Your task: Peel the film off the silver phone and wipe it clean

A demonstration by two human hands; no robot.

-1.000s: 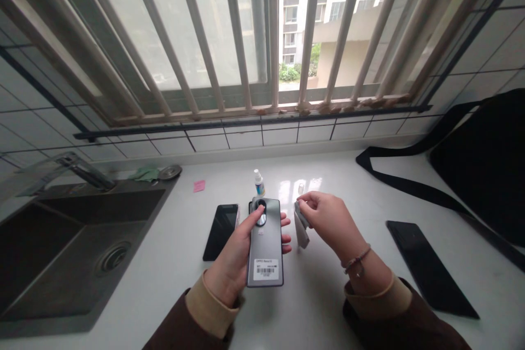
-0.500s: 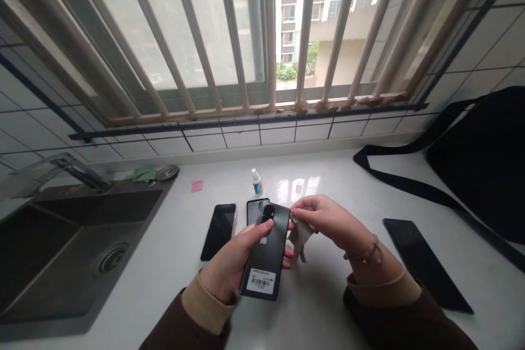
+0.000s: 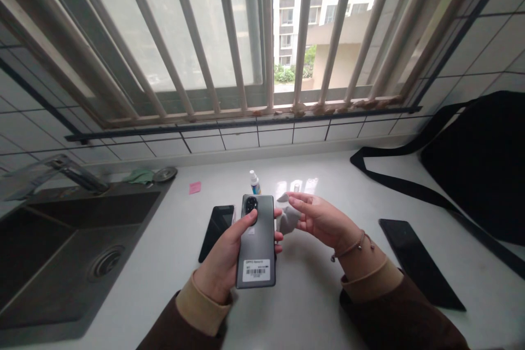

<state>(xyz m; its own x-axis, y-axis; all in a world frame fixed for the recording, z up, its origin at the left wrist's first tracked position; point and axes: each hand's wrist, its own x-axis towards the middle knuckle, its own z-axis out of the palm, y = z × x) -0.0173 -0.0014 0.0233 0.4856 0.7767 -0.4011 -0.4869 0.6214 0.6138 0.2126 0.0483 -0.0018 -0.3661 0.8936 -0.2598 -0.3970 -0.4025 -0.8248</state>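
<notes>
One grey phone (image 3: 256,240) is gripped back-up by the left hand (image 3: 221,265); one small cloth (image 3: 287,217) is pinched by the right hand (image 3: 322,219). Two dark phones (image 3: 216,224) (image 3: 418,262) are laid flat on the counter (image 3: 311,295).

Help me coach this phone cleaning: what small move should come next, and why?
Probably bring the right hand with its grey cloth leftward onto the back of the grey phone. The left hand holds that phone back-up and level, thumb by the camera ring, and the cloth sits just beside its right edge, seemingly not yet on the surface.
</notes>
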